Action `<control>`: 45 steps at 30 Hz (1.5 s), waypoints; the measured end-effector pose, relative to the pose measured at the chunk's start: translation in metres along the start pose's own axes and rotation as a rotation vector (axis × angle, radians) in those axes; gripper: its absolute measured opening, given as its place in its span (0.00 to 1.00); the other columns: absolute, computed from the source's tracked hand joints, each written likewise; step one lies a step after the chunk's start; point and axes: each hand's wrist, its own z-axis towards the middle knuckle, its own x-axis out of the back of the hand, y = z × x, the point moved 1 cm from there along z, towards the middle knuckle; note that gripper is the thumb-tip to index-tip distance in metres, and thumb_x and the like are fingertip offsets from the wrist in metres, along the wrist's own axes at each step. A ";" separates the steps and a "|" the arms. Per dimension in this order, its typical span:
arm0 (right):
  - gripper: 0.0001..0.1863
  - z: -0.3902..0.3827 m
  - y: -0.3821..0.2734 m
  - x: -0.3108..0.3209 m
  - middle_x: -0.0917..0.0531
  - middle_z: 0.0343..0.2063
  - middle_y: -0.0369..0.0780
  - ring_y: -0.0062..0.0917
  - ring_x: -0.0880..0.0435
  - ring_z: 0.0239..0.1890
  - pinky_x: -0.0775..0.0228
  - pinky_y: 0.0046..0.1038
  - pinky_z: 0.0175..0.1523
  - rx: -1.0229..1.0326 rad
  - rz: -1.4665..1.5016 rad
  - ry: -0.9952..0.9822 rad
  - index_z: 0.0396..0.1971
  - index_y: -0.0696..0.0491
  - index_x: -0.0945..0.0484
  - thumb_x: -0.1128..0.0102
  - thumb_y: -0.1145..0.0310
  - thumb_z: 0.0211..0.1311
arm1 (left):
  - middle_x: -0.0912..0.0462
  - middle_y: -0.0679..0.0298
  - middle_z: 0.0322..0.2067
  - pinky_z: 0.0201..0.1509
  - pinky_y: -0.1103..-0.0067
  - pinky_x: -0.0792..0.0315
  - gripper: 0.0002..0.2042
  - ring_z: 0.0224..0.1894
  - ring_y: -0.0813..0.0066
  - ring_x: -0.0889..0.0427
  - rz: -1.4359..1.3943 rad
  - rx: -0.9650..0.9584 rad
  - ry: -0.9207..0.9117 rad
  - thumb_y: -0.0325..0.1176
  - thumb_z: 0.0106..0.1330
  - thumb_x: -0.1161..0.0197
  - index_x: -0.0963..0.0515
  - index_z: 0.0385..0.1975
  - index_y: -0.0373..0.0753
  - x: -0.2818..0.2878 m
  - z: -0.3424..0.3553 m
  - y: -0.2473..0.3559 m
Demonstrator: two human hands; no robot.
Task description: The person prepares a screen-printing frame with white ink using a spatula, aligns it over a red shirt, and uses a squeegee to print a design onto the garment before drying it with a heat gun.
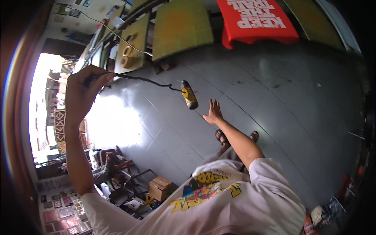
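My left hand (84, 89) is raised at the left, fingers closed on one end of a thin black cord (143, 79). From the cord's other end hangs a short yellow cylinder with black ends (189, 96), tilted in the air above the grey floor; its exact kind is unclear. To the right of and slightly below the cylinder, my right hand (214, 114) is stretched out with fingers spread. It holds nothing and does not touch the cylinder.
Flat boards (182, 27) line the far side, one covered by a red T-shirt (258, 21) with white print. Tape rolls (125, 61) lie on another board. At lower left, a cardboard box (160, 188) stands among clutter. My sandalled feet (221, 137) are on the grey floor (282, 102).
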 end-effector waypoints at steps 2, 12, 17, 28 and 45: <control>0.60 0.020 -0.034 -0.040 0.61 0.77 0.59 0.54 0.64 0.80 0.55 0.51 0.79 0.044 0.195 0.159 0.78 0.58 0.67 0.34 0.53 0.60 | 0.20 0.71 0.21 0.26 0.86 0.38 0.10 0.23 0.90 0.30 0.024 0.128 0.049 0.35 0.67 0.27 0.16 0.35 0.33 0.016 0.009 -0.005; 0.25 -0.086 -0.140 -0.131 0.13 0.48 0.49 0.44 0.16 0.54 0.27 0.39 0.64 0.479 0.229 -0.465 0.52 0.55 0.16 0.41 0.52 0.66 | 0.22 0.74 0.20 0.25 0.85 0.38 0.11 0.22 0.90 0.30 0.135 0.150 0.064 0.41 0.66 0.27 0.14 0.35 0.39 0.006 0.047 -0.052; 0.38 -0.006 -0.007 -0.055 0.34 0.67 0.58 0.49 0.36 0.71 0.41 0.44 0.74 0.038 -0.045 0.425 0.71 0.58 0.40 0.39 0.72 0.59 | 0.18 0.70 0.26 0.31 0.85 0.36 0.10 0.27 0.88 0.29 0.012 -0.020 0.080 0.36 0.70 0.30 0.15 0.40 0.35 0.019 0.058 -0.046; 0.25 -0.061 0.033 -0.017 0.23 0.63 0.53 0.47 0.23 0.63 0.33 0.40 0.71 0.221 0.149 -0.269 0.59 0.53 0.20 0.39 0.60 0.62 | 0.15 0.61 0.29 0.42 0.79 0.29 0.19 0.33 0.76 0.19 -0.005 -0.033 -0.019 0.47 0.65 0.28 0.14 0.39 0.33 -0.052 0.103 0.012; 0.23 -0.082 0.130 0.106 0.21 0.59 0.49 0.45 0.25 0.63 0.29 0.42 0.65 -0.016 0.035 0.326 0.59 0.55 0.24 0.41 0.66 0.64 | 0.18 0.64 0.24 0.37 0.79 0.31 0.20 0.29 0.80 0.24 -0.060 -0.047 -0.025 0.48 0.66 0.30 0.14 0.39 0.33 -0.055 0.091 0.059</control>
